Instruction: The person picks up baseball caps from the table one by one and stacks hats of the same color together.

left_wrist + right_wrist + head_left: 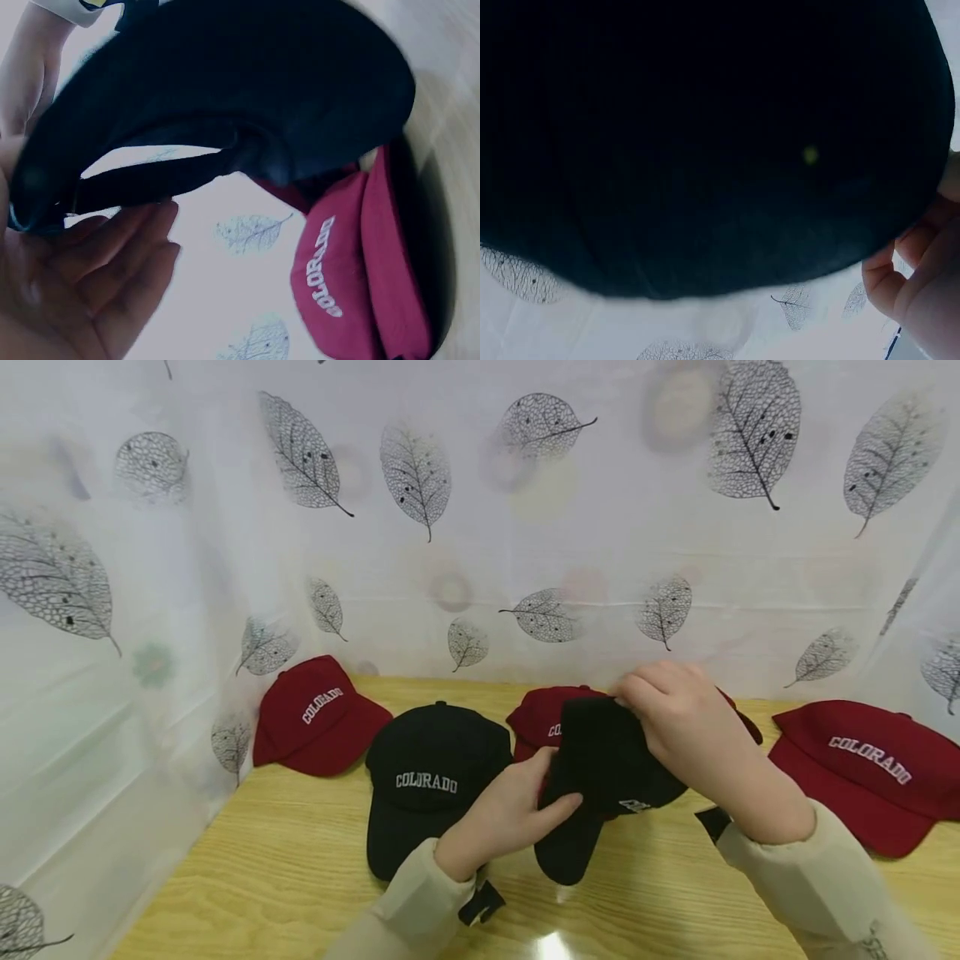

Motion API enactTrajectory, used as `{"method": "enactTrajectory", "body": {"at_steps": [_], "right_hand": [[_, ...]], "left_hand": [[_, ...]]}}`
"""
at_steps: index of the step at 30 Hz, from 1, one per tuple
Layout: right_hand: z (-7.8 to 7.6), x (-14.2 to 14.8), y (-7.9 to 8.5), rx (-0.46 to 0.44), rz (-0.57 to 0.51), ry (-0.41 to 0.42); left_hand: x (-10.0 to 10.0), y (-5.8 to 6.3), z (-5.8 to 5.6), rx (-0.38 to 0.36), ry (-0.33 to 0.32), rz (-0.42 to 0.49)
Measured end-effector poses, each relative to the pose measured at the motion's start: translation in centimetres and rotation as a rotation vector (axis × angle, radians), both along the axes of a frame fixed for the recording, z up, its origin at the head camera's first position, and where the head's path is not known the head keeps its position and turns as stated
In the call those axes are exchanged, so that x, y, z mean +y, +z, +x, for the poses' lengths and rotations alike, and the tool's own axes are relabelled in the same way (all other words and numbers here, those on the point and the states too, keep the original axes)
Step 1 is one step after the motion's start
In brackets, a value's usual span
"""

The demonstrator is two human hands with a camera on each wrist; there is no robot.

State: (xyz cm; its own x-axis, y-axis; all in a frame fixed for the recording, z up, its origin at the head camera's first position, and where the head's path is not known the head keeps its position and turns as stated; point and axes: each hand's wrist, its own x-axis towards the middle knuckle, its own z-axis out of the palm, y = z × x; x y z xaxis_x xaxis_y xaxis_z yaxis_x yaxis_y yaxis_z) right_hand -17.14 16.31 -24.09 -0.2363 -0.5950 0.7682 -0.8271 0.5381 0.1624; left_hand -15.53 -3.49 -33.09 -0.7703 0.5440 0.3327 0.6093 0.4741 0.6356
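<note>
Both hands hold a black baseball cap point(611, 760) in the air, tipped over with its brim hanging down and its white lettering partly hidden. My left hand point(513, 814) grips its left edge, thumb in front. High on the cap, my right hand point(671, 722) pinches the rim. In the left wrist view, the cap's back strap point(150, 180) arches beside the left fingers. The cap's dark cloth fills most of the right wrist view. Close by on the left, another black cap point(427, 768) marked COLORADO sits on the table.
A red COLORADO cap point(318, 718) stands at the far left, another red cap point(543, 710) is partly covered by the held one, and a third point(862, 768) lies at right. A leaf-print curtain point(480, 527) hangs behind the wooden table point(247, 860).
</note>
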Motion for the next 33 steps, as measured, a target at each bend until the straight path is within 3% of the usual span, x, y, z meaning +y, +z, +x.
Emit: {"method": "enactTrajectory", "body": {"at_steps": [4,8,11,15,19,25,29,33], "right_hand": [[0.3,-0.5,0.0,-0.032,-0.026,-0.014],[0.7,-0.5,-0.1,-0.082,-0.092,-0.029],[1.0,-0.2,-0.5,-0.138,-0.198,-0.047],[1.4,1.0,-1.7,-0.200,-0.465,-0.091],[1.4,1.9,-3.3,-0.337,-0.729,-0.103],[0.7,1.9,-4.6,-0.680,-0.922,-0.160],[0.1,1.8,-5.2,-0.804,-1.043,-0.055],[-0.6,1.6,-5.9,-0.896,-1.056,0.036]], "left_hand": [[0.0,-0.3,-0.1,-0.005,-0.031,0.121],[-0.1,-0.5,-0.2,0.037,-0.026,0.235],[-0.3,-0.5,-0.3,0.088,0.003,0.306],[-0.8,-0.3,-0.5,0.100,0.051,0.416],[-1.5,0.2,-0.6,0.059,0.092,0.518],[-2.1,0.9,-0.7,-0.011,0.145,0.628],[-2.4,1.4,-0.7,-0.095,0.136,0.740],[-2.6,1.9,-0.5,-0.212,0.161,0.851]]}}
